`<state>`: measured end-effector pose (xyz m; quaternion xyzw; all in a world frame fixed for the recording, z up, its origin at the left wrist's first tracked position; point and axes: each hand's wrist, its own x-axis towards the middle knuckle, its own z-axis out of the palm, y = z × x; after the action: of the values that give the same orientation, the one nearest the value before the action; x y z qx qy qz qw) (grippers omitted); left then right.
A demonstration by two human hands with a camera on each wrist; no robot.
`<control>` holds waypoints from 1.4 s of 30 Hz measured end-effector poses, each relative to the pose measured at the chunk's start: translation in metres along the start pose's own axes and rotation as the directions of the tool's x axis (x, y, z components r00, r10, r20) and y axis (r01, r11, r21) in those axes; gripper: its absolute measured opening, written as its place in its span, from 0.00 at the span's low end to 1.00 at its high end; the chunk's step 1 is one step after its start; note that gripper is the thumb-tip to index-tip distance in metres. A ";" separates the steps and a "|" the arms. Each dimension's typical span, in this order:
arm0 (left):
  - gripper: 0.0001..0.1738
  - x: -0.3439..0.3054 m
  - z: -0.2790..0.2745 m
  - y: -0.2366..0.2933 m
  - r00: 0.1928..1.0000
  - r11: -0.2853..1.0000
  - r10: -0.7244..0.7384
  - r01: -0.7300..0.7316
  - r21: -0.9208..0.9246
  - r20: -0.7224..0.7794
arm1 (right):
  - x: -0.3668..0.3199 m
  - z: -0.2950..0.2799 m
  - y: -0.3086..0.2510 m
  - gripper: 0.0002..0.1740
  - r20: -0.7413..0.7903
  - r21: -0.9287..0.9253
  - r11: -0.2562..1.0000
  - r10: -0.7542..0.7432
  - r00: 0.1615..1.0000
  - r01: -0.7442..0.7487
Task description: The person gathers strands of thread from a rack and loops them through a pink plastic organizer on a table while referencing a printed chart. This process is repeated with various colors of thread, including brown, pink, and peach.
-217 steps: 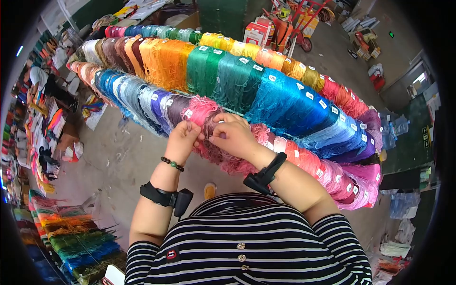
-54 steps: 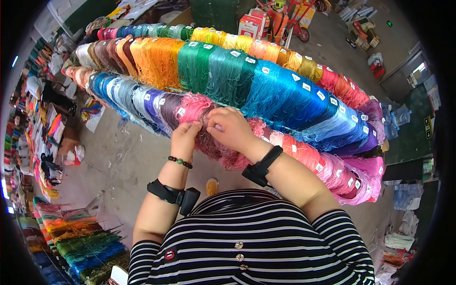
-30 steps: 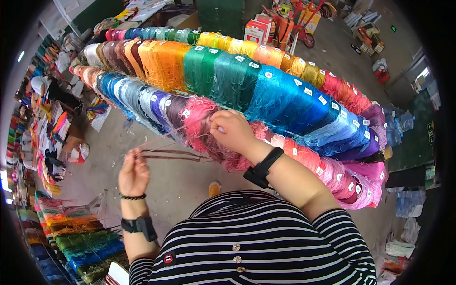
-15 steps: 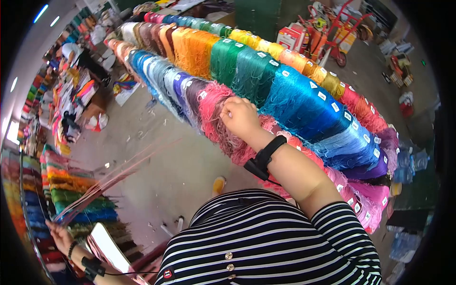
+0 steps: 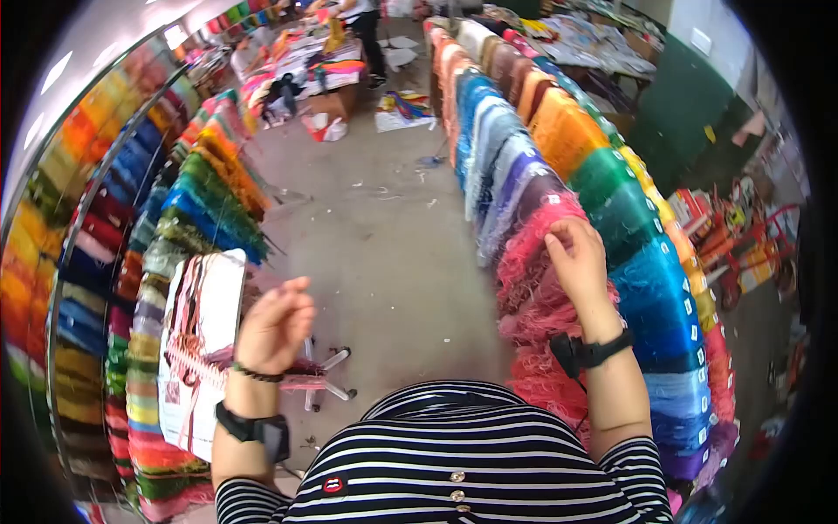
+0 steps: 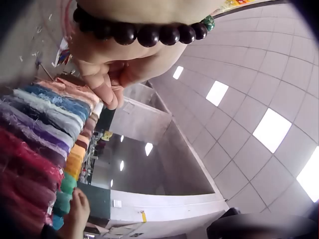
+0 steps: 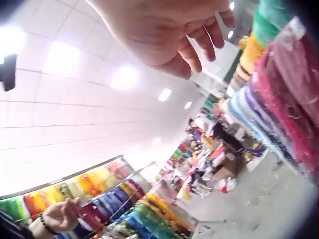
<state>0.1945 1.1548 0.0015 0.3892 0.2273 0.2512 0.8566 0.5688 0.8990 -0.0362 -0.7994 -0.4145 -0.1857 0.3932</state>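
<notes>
My left hand hovers beside a white board, its fingers loosely bent and no thread visible between them. In the left wrist view its fingers curl loosely toward the thumb. Several dark and pink thread strands lie along the board, and a pink toothed strip crosses it. Reddish strands stick out past my left wrist. My right hand is at the pink skeins on the right rack, its fingers loosely extended. The right wrist view shows those fingers apart from the skeins.
Colour-sorted labelled skeins hang on the long right rack. More thread racks line the left. Wheeled metal legs stand near the board. At the far end a person stands by heaped tables; red equipment is at right.
My left hand has drawn thin pink and dark strands off the rack leftward, and now appears without them beside the white board. The view has turned left; my right hand has loosened from its curl.
</notes>
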 end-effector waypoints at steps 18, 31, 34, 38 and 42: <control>0.33 -0.109 -0.084 0.003 0.992 0.989 -0.075 0.060 0.138 0.101 | -0.097 0.119 -0.344 0.10 0.818 0.573 0.516 -0.311 0.484 -0.637; 0.35 -0.216 -0.188 0.017 0.998 0.978 0.001 0.014 0.210 -0.069 | -0.184 0.170 -0.467 0.10 0.783 0.606 0.646 -0.382 0.491 -0.464; 0.35 -0.229 -0.192 0.017 0.994 0.967 0.013 0.016 0.256 -0.110 | -0.198 0.182 -0.473 0.10 0.748 0.650 0.640 -0.441 0.496 -0.410; 0.29 -0.248 -0.207 0.025 0.955 0.912 0.045 0.081 0.402 -0.294 | -0.193 0.192 -0.471 0.08 0.834 0.523 0.521 -0.479 0.276 -0.675; 0.25 -0.248 -0.215 0.036 0.829 0.713 0.439 -0.088 0.695 -0.346 | -0.154 0.176 -0.479 0.07 0.837 0.292 0.350 -0.543 0.061 -0.890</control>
<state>-0.1315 1.1431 -0.0502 0.6155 0.4483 0.3691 0.5329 0.0858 1.1230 -0.0142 -0.3731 -0.4204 0.7330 0.3831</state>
